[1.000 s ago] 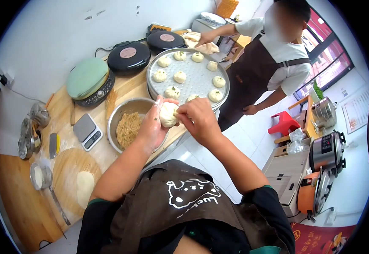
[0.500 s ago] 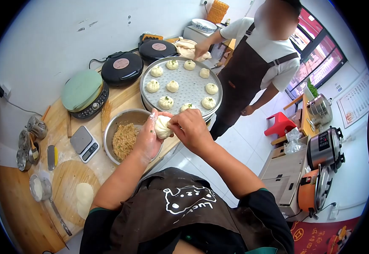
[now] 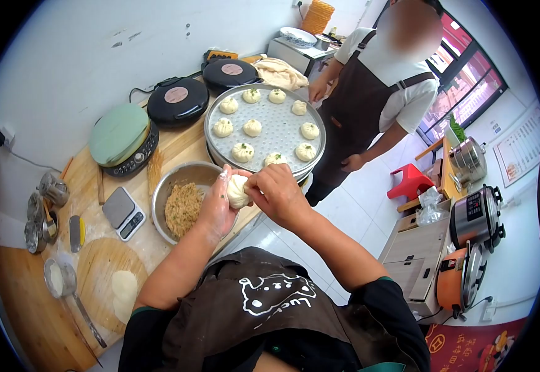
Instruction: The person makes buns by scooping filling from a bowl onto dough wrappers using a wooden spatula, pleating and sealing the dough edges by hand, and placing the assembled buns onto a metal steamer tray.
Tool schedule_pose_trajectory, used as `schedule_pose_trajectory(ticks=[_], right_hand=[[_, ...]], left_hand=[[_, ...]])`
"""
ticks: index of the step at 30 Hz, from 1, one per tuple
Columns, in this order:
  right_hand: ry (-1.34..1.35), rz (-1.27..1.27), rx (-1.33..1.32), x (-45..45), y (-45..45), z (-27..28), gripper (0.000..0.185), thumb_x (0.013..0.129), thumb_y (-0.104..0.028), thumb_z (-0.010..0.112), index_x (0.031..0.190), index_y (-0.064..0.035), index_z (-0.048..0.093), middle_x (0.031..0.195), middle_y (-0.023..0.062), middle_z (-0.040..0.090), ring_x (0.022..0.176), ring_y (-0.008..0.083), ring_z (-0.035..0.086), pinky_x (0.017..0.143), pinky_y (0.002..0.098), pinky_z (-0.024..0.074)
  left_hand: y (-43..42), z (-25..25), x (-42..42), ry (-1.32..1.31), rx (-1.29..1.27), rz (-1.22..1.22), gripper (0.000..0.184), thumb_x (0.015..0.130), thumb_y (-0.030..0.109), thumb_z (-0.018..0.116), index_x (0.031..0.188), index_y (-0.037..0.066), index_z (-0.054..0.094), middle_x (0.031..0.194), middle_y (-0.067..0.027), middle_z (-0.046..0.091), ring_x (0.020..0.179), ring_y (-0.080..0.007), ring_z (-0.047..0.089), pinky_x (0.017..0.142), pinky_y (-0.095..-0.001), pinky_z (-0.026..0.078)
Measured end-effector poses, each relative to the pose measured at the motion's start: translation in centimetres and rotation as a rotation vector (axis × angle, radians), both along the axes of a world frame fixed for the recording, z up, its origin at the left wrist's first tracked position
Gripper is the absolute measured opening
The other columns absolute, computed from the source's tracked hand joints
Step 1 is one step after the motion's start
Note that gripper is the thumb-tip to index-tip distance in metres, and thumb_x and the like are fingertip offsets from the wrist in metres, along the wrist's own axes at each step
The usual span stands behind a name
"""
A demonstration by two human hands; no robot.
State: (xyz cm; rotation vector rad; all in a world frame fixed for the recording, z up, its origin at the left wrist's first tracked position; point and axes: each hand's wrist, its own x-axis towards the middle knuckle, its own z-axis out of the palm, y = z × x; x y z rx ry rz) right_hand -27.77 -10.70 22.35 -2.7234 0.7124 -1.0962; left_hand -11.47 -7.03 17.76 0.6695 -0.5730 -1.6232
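A pale, pleated bun [image 3: 237, 191] rests in my left hand [image 3: 216, 208], whose floury fingers curl round its far side. My right hand [image 3: 277, 193] pinches the bun's edge from the right with closed fingertips. Beneath and left of my hands stands a metal bowl [image 3: 160, 208] of light brown filling [image 3: 183, 208]. Just beyond them is a round perforated metal tray [image 3: 276, 130] bearing several buns topped with green bits. Flat dough rounds [image 3: 124, 286] lie on a round wooden board [image 3: 99, 273] at the lower left.
A kitchen scale [image 3: 123, 212], a green-lidded appliance [image 3: 120, 133] and two black round appliances [image 3: 179, 102] stand on the table. A flour cup [image 3: 59, 277] is at the left. Across the tray stands a co-worker [image 3: 369, 93] in a dark apron. Cookers [image 3: 478, 217] are on the right.
The view has shifted, moving the scene slightly left and down. The co-worker's hand has drawn back from the cloth behind the tray. My hands still hold the bun, with small finger movements.
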Motion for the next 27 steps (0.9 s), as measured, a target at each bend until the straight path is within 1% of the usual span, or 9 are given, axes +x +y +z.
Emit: schedule_pose_trajectory(ticks=[3, 4, 6, 7, 10, 13, 19, 22, 27], right_hand=[[0.041, -0.011, 0.031, -0.3, -0.6, -0.6, 0.013, 0.071, -0.008, 0.075, 0.077, -0.0111, 0.064, 0.074, 0.011, 0.059, 0.074, 0.0344, 0.059, 0.069, 0.0453, 0.0444], [0.281, -0.074, 0.085, -0.1, -1.1, -0.5, 0.012, 0.072, -0.008, 0.074, 0.077, -0.0106, 0.063, 0.072, 0.0116, 0.058, 0.073, 0.0351, 0.058, 0.068, 0.0461, 0.0448], [-0.051, 0.006, -0.045, -0.3, -0.5, -0.5, 0.023, 0.074, -0.007, 0.075, 0.09, -0.0091, 0.059, 0.08, 0.0089, 0.057, 0.078, 0.0296, 0.057, 0.074, 0.0409, 0.0436], [-0.054, -0.006, -0.042, -0.2, -0.3, -0.5, 0.024, 0.075, -0.007, 0.075, 0.091, -0.0079, 0.057, 0.082, 0.0076, 0.057, 0.081, 0.0272, 0.057, 0.076, 0.0392, 0.0426], [-0.094, -0.011, -0.076, -0.2, 0.1, -0.1, 0.022, 0.075, -0.006, 0.074, 0.088, -0.0082, 0.056, 0.081, 0.0063, 0.057, 0.08, 0.0259, 0.057, 0.076, 0.0377, 0.0428], [-0.102, -0.018, -0.086, -0.4, 0.1, 0.1, 0.022, 0.075, -0.006, 0.074, 0.087, -0.0085, 0.056, 0.081, 0.0061, 0.056, 0.079, 0.0257, 0.057, 0.076, 0.0373, 0.0426], [-0.088, -0.011, -0.068, -0.8, 0.0, -0.3, 0.021, 0.075, -0.007, 0.073, 0.087, -0.0091, 0.056, 0.081, 0.0064, 0.055, 0.079, 0.0265, 0.055, 0.075, 0.038, 0.0421], [-0.02, 0.016, -0.085, -1.3, -0.6, -0.9, 0.022, 0.075, -0.008, 0.073, 0.089, -0.0091, 0.057, 0.082, 0.0063, 0.054, 0.08, 0.0267, 0.055, 0.076, 0.0384, 0.0419], [-0.026, 0.053, -0.071, -1.2, -0.4, -0.8, 0.025, 0.072, -0.007, 0.076, 0.09, -0.0088, 0.058, 0.081, 0.0062, 0.055, 0.08, 0.0262, 0.056, 0.076, 0.0377, 0.0425]], left_hand=[[-0.1, -1.6, -0.5, 0.003, -0.01, 0.052, 0.047, 0.108, 0.047, 0.037, 0.109, 0.007, 0.061, 0.096, -0.0061, 0.067, 0.084, -0.0166, 0.063, 0.072, -0.0337, 0.052], [-0.2, -1.4, -0.6, 0.0, -0.084, 0.023, 0.045, 0.108, 0.046, 0.037, 0.111, 0.008, 0.061, 0.098, -0.0057, 0.067, 0.089, -0.0168, 0.064, 0.079, -0.0345, 0.053], [-0.1, -1.4, 0.0, 0.005, -0.104, -0.011, 0.043, 0.108, 0.046, 0.038, 0.112, 0.009, 0.06, 0.1, -0.0055, 0.067, 0.093, -0.0173, 0.065, 0.085, -0.0355, 0.053], [-0.3, -1.1, 0.1, 0.009, -0.045, -0.012, 0.043, 0.107, 0.046, 0.039, 0.111, 0.009, 0.06, 0.1, -0.0057, 0.067, 0.093, -0.0178, 0.065, 0.085, -0.0357, 0.053], [0.1, 0.2, -0.6, -0.006, 0.013, 0.035, 0.048, 0.109, 0.044, 0.033, 0.108, 0.005, 0.061, 0.094, -0.0067, 0.067, 0.081, -0.0175, 0.063, 0.071, -0.0339, 0.051], [-0.3, -1.0, -0.1, -0.009, -0.014, -0.001, 0.045, 0.107, 0.047, 0.038, 0.11, 0.008, 0.06, 0.099, -0.0069, 0.068, 0.091, -0.0195, 0.066, 0.083, -0.0368, 0.054], [-0.4, -1.3, -0.3, -0.027, -0.015, -0.026, 0.045, 0.107, 0.048, 0.038, 0.108, 0.009, 0.061, 0.096, -0.0059, 0.068, 0.088, -0.0195, 0.067, 0.078, -0.0363, 0.055], [-0.3, -0.9, -0.6, -0.04, 0.064, 0.003, 0.047, 0.109, 0.043, 0.034, 0.106, 0.006, 0.063, 0.092, -0.0059, 0.067, 0.079, -0.0166, 0.063, 0.068, -0.0332, 0.051], [-0.6, -1.8, 0.1, -0.033, 0.086, -0.101, 0.046, 0.108, 0.045, 0.039, 0.106, 0.006, 0.063, 0.089, -0.0065, 0.068, 0.077, -0.0174, 0.064, 0.065, -0.0337, 0.053]])
